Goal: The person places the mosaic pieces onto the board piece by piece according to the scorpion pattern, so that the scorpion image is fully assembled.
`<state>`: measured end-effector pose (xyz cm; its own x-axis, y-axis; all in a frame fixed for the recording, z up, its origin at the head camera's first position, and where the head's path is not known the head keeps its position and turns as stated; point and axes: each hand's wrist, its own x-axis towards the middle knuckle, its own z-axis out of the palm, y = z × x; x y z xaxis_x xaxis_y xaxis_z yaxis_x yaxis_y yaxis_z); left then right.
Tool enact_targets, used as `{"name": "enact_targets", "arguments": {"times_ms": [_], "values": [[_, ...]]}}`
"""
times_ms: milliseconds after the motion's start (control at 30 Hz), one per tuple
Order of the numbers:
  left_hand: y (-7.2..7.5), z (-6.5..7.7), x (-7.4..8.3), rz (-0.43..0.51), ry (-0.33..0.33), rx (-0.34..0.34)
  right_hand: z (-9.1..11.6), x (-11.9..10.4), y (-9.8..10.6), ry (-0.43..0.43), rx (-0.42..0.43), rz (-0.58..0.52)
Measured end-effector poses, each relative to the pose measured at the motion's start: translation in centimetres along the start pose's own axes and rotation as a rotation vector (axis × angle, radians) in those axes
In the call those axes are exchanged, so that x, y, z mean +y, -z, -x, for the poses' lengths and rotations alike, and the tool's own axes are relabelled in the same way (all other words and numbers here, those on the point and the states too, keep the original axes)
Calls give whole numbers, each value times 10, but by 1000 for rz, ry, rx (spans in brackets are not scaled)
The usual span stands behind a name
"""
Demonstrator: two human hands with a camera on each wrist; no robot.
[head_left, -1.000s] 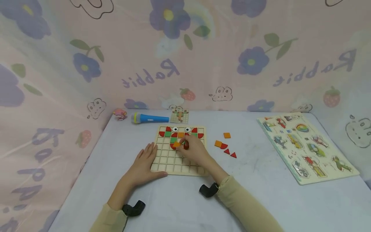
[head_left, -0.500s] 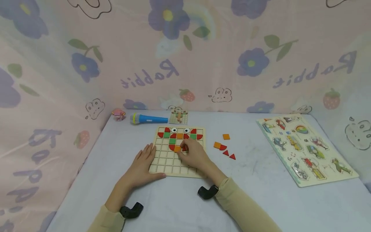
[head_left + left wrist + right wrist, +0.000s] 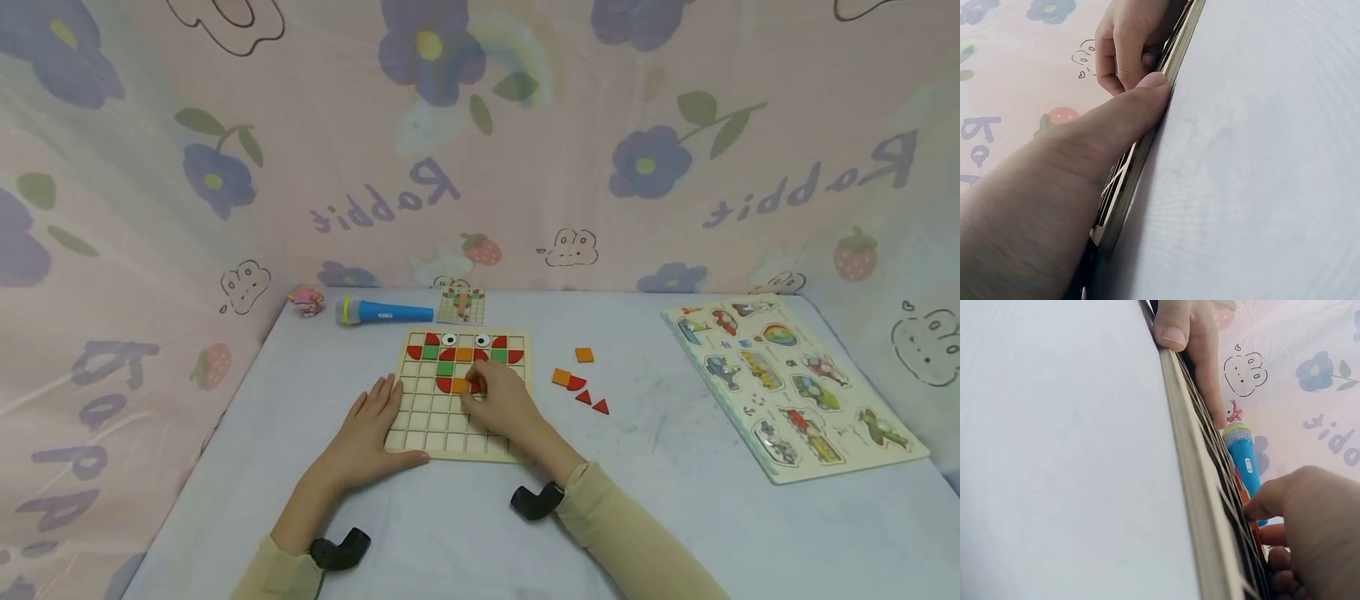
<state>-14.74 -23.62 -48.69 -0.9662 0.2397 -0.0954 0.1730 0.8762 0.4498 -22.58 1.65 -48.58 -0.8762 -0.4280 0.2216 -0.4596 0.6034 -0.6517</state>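
A wooden grid board point(image 3: 427, 423) lies on the white table, its upper rows holding red, green and orange tiles and two eye pieces. My right hand point(image 3: 501, 403) pinches an orange square tile point(image 3: 460, 386) in a cell beside a red quarter-round tile point(image 3: 444, 385). In the right wrist view, the thumb and a finger of that hand meet at the board's surface. My left hand point(image 3: 366, 427) rests at the board's left side with fingers extended, thumb point(image 3: 1147, 94) along the near edge. The right fingers partly cover the tiles beneath them.
Right of the board lie loose orange squares point(image 3: 584, 355), a red quarter-round point(image 3: 576, 382) and red triangles point(image 3: 601, 407). Behind it are a pattern card point(image 3: 461, 306), a blue toy microphone point(image 3: 393, 312) and a pink figurine point(image 3: 306, 301). A picture puzzle board point(image 3: 795, 387) lies far right.
My right hand has brought the orange square tile slightly nearer and down into line with the red quarter-round tile. My left hand stays at the board's edge.
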Motion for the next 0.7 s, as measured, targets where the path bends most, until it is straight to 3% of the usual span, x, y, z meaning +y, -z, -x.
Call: {"name": "enact_targets", "arguments": {"times_ms": [267,700], "values": [[2,0,2,-4,-11,12,-2,0,-3,-14,-1,30],[-1,0,-1,0,-11,13,-1,1,-7,-38,5,-10]]}}
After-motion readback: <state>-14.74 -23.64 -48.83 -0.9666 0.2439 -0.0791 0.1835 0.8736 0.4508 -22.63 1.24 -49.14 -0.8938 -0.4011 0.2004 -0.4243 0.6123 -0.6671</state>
